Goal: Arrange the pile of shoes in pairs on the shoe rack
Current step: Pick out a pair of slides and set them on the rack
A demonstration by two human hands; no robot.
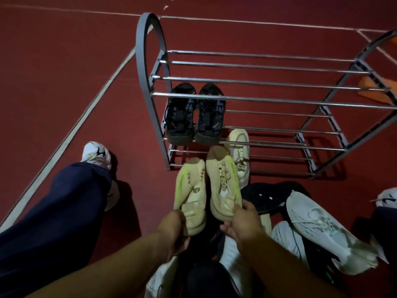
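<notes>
Hands: left hand (175,230) | right hand (242,220) gripping yellow sneakers (223,186) | heels hidden

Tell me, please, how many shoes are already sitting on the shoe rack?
2: a black pair side by side at the left end of the shoe rack, the left black shoe and the right black shoe. A pale shoe lies by the lowest bars; whether it rests on them is unclear.

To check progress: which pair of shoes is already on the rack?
The black pair, side by side at the rack's left end. The yellow pair is in the hands.
</notes>
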